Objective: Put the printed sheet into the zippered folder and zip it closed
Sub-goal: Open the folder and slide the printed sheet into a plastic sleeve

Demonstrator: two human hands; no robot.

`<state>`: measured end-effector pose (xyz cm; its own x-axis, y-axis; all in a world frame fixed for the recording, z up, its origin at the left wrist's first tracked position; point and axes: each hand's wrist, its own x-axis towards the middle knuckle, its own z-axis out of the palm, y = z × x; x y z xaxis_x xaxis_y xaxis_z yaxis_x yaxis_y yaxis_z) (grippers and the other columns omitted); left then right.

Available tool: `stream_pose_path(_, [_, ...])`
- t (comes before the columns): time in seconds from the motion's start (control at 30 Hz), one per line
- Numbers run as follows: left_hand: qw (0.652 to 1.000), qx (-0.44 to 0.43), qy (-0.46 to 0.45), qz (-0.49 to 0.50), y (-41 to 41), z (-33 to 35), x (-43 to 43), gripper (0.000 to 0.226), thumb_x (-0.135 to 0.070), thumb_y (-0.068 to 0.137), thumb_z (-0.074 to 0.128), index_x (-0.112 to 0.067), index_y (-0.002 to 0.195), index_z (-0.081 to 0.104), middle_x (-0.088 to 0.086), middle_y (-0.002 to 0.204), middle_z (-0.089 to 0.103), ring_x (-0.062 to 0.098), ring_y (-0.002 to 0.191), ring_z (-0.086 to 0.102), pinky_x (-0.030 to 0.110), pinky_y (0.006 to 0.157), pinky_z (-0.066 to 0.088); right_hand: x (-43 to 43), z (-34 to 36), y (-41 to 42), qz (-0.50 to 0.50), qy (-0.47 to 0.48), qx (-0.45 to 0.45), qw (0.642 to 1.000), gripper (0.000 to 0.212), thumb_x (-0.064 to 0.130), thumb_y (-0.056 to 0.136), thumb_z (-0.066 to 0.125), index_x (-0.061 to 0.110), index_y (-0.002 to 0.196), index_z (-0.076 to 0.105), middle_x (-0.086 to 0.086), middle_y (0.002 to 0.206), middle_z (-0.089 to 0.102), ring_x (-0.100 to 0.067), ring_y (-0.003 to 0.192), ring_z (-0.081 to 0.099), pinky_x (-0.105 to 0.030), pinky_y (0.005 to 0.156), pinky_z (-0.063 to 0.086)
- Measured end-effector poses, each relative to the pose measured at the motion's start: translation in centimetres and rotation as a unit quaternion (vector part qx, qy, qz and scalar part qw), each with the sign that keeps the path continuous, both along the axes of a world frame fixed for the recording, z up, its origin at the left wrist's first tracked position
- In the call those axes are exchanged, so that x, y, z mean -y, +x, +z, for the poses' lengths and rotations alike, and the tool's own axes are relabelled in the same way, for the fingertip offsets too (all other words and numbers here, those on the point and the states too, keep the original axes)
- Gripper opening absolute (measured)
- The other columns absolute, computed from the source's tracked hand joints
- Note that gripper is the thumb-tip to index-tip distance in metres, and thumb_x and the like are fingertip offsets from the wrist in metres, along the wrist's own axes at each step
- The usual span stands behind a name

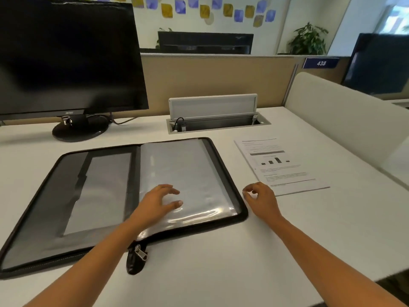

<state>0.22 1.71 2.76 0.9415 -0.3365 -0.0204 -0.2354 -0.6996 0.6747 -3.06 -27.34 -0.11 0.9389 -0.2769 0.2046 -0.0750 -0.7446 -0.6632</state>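
Note:
The black zippered folder (55, 196) lies spread flat on the white desk, with clear plastic sleeves on its right half and a pocket on its left half. Its silver zipper pull (139, 253) hangs at the near edge by the spine. The printed sheet (281, 165), with text and a small bar chart, rests on the desk just right of the folder. My left hand (158, 201) hovers over the clear sleeves with fingers spread, holding nothing. My right hand (261, 199) is beside the folder's near right corner, close to the sheet's near left corner, fingers loosely curled and empty.
A black monitor (66, 56) on a round stand occupies the back left of the desk. A cable box with its lid raised (212, 114) sits behind the folder. A pale divider (345, 120) borders the desk on the right.

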Motion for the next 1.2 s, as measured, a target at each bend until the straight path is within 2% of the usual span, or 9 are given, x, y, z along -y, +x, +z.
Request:
stream_pose_path(0.2, [0.977, -0.154, -0.144, -0.03, 2.5, 2.1, 13.5, 0.04, -0.036, 0.086, 0.06, -0.018, 0.122, 0.055, 0.003, 0.132, 0.052, 0.014, 0.114, 0.049, 0.025, 0.09, 0.038, 8.8, 0.8, 1.9, -0.104, 0.024, -0.028, 0.994, 0.009, 0.015, 0.083, 0.061, 0.009, 0.089, 0.065, -0.012, 0.106, 0.061, -0.016, 0.084, 0.052, -0.025, 0.076, 0.037])
stream_pose_path(0.3, [0.965, -0.203, -0.168, -0.016, 4.2, 2.6, 19.9, 0.05, -0.038, 0.087, 0.058, -0.012, 0.129, 0.049, 0.006, 0.136, 0.049, 0.02, 0.12, 0.047, 0.026, 0.09, 0.036, 13.1, 1.3, 3.3, -0.134, 0.011, -0.044, 0.99, 0.015, 0.016, 0.083, 0.062, 0.007, 0.095, 0.064, -0.014, 0.114, 0.057, -0.027, 0.1, 0.055, -0.031, 0.084, 0.04])
stream_pose_path(0.4, [0.956, -0.238, -0.168, 0.032, 5.6, 2.9, 25.0, 0.06, -0.038, 0.086, 0.059, -0.008, 0.134, 0.04, 0.008, 0.141, 0.043, 0.025, 0.126, 0.043, 0.03, 0.095, 0.036, 17.0, 1.7, 4.9, -0.159, 0.007, -0.071, 0.985, 0.023, 0.017, 0.083, 0.062, 0.006, 0.103, 0.061, -0.016, 0.122, 0.052, -0.03, 0.109, 0.052, -0.03, 0.085, 0.039])
stream_pose_path(0.5, [0.941, -0.266, -0.188, 0.089, 6.8, 2.7, 28.4, 0.063, -0.035, 0.086, 0.06, -0.005, 0.135, 0.036, 0.011, 0.142, 0.041, 0.028, 0.127, 0.042, 0.03, 0.095, 0.037, 19.8, 1.8, 6.2, -0.166, -0.004, -0.108, 0.98, 0.036, 0.02, 0.084, 0.061, 0.006, 0.116, 0.053, -0.018, 0.13, 0.047, -0.032, 0.119, 0.045, -0.037, 0.095, 0.039])
stream_pose_path(0.6, [0.929, -0.276, -0.188, 0.157, 7.8, 2.0, 30.3, 0.068, -0.037, 0.084, 0.062, -0.005, 0.136, 0.032, 0.013, 0.142, 0.038, 0.03, 0.128, 0.039, 0.037, 0.103, 0.036, 21.4, 1.5, 7.2, -0.163, -0.011, -0.161, 0.973, 0.052, 0.027, 0.084, 0.062, 0.005, 0.127, 0.043, -0.019, 0.135, 0.044, -0.033, 0.127, 0.039, -0.041, 0.102, 0.035])
stream_pose_path(0.7, [0.915, -0.288, -0.212, 0.187, 8.3, 1.5, 31.6, 0.066, -0.034, 0.085, 0.062, -0.004, 0.136, 0.032, 0.012, 0.142, 0.039, 0.03, 0.128, 0.039, 0.038, 0.102, 0.035, 21.9, 1.4, 7.9, -0.169, -0.049, -0.188, 0.966, 0.059, 0.035, 0.084, 0.06, 0.007, 0.131, 0.037, -0.017, 0.135, 0.045, -0.034, 0.127, 0.037, -0.043, 0.1, 0.036])
stream_pose_path(0.9, [0.886, -0.285, -0.275, 0.239, 9.1, 1.1, 33.1, 0.055, -0.026, 0.085, 0.062, -0.004, 0.13, 0.039, 0.013, 0.135, 0.048, 0.03, 0.12, 0.046, 0.03, 0.082, 0.035, 21.6, 1.7, 9.0, -0.167, -0.063, -0.2, 0.963, 0.059, 0.035, 0.084, 0.061, 0.003, 0.127, 0.038, -0.018, 0.131, 0.046, -0.036, 0.125, 0.036, -0.045, 0.098, 0.038])
stream_pose_path(1.07, [0.845, -0.302, -0.331, 0.293, 9.8, 0.2, 32.2, 0.039, -0.012, 0.085, 0.062, 0.002, 0.119, 0.049, 0.017, 0.121, 0.058, 0.03, 0.098, 0.057, 0.035, 0.083, 0.048, 22.4, 1.9, 9.7, -0.178, 0.03, -0.242, 0.954, 0.062, 0.032, 0.083, 0.063, 0.0, 0.129, 0.036, -0.02, 0.133, 0.045, -0.037, 0.122, 0.043, -0.043, 0.099, 0.04])
stream_pose_path(1.2, [0.848, -0.313, -0.321, 0.282, 10.1, -0.4, 31.8, 0.03, -0.004, 0.087, 0.056, 0.005, 0.115, 0.054, 0.021, 0.113, 0.061, 0.037, 0.101, 0.061, 0.045, 0.09, 0.051, 22.5, 1.7, 9.8, -0.145, 0.051, -0.251, 0.956, 0.049, 0.022, 0.087, 0.057, 0.0, 0.127, 0.039, -0.018, 0.13, 0.051, -0.035, 0.117, 0.049, -0.036, 0.092, 0.042])
